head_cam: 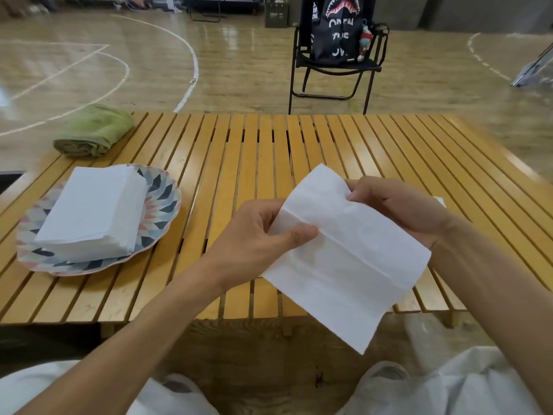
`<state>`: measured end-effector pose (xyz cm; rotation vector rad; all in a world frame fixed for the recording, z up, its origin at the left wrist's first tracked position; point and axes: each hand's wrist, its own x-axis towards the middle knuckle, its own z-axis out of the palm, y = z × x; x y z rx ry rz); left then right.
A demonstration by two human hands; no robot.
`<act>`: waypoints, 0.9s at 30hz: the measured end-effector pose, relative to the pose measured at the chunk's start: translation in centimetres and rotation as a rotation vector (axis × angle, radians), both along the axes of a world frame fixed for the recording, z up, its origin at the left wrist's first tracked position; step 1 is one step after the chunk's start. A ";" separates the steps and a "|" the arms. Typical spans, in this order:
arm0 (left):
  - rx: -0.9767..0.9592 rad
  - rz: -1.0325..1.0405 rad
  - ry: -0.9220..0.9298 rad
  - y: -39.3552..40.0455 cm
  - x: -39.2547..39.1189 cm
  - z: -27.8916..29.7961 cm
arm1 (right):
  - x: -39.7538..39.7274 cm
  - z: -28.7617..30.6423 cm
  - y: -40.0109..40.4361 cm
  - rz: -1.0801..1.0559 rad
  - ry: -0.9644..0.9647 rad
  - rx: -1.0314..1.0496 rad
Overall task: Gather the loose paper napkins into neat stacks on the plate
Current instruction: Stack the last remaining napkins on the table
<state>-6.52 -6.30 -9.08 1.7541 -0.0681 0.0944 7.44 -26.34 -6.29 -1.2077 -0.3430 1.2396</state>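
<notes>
Holding a single white paper napkin (344,256) up over the near edge of the slatted wooden table (269,151), the person keeps both hands on its upper part. The left hand (260,235) pinches the napkin's left edge, thumb pressed on top of the sheet and the other fingers curled behind it. The right hand (398,211) grips the upper right edge, fingers curled over the paper near the top corner. The napkin hangs tilted, its lower corner dropping below the table edge toward the person's lap, and two fold creases run across it. To the left, well apart from the hands, a patterned plate (163,202) with a scalloped rim sits on the table and carries a stack of napkins (92,214), the sheets roughly squared but slightly fanned along the far right edge. Beyond the plate, at the table's far left corner, lies a rolled green towel (94,131). Just past the right hand a small white corner of paper (440,201) shows on the table; I cannot tell what it belongs to. Across the wooden court floor stands a black folding chair (335,67) with a dark printed bag (336,28) on its seat. White trousers and pale shoes show below the table edge.
</notes>
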 end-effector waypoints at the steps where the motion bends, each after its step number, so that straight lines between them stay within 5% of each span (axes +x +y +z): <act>1: -0.023 0.019 0.005 -0.1 -0.1 0.0 | 0.0 -0.1 0.0 -0.022 0.015 -0.011; 11: -0.353 0.471 0.068 1.1 0.3 0.6 | -0.9 -2.9 0.4 -0.399 0.235 0.186; 17: -0.154 0.509 0.060 1.0 0.4 0.1 | -1.7 -2.9 1.5 -0.340 -0.226 -0.006; 27: -0.125 0.484 0.010 1.2 0.5 -0.2 | -1.8 -2.5 1.1 -0.436 -0.332 -0.025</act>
